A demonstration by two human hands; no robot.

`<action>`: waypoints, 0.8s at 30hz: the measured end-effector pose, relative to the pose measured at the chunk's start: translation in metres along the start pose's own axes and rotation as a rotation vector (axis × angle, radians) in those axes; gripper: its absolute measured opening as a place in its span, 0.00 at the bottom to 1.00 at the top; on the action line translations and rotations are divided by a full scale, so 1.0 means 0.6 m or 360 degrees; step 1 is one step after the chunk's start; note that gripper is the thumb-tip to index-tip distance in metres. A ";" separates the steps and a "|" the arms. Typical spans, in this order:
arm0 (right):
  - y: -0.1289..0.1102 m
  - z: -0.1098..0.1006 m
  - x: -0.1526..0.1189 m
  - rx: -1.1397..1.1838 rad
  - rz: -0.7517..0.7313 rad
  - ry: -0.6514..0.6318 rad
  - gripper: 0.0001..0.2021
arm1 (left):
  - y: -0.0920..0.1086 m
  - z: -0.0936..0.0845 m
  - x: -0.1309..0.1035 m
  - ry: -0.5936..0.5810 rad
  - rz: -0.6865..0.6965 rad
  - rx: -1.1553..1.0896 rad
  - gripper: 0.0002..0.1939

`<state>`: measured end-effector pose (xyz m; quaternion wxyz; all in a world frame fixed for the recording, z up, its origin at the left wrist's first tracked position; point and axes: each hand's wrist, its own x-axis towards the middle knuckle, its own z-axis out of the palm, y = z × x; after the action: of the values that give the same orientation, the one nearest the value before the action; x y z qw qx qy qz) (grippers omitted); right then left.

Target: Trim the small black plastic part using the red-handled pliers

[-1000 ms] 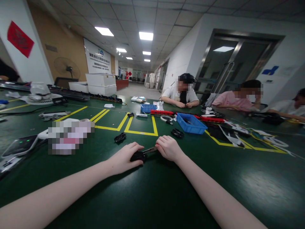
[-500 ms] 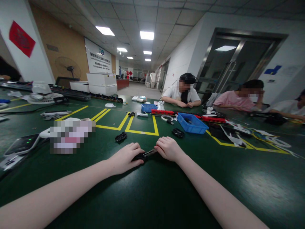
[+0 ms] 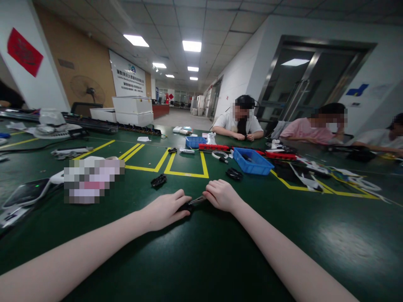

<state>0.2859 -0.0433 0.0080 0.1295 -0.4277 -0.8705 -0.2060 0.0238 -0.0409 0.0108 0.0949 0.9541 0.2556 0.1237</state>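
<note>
And here's my left hand, fingers wrapped round the black part, while my right hand pinches the tool. The tool's long axis runs two o'clock to eight, so the part sits at eight o'clock from my right hand, left hand nearer. Whether the tip bites, I can't quite tell. Against a second ago, the gap between my hands looks narrower.

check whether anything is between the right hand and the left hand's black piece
Only a slim metallic object, spanning from the right hand to the black piece in the left hand; nothing else visible intervenes.
</note>
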 end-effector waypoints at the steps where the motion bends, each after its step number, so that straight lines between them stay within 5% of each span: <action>1: 0.000 -0.001 0.000 0.0001 0.0000 -0.0002 0.20 | 0.001 0.000 0.000 -0.0015 0.0002 0.0028 0.20; 24: -0.026 -0.013 0.006 0.0037 0.0147 -0.0168 0.20 | -0.001 -0.004 0.000 -0.0062 -0.0048 0.0036 0.22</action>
<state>0.2715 -0.0533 0.0127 0.0979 -0.4762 -0.8577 -0.1670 0.0225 -0.0399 0.0129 0.0908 0.9534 0.2694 0.1009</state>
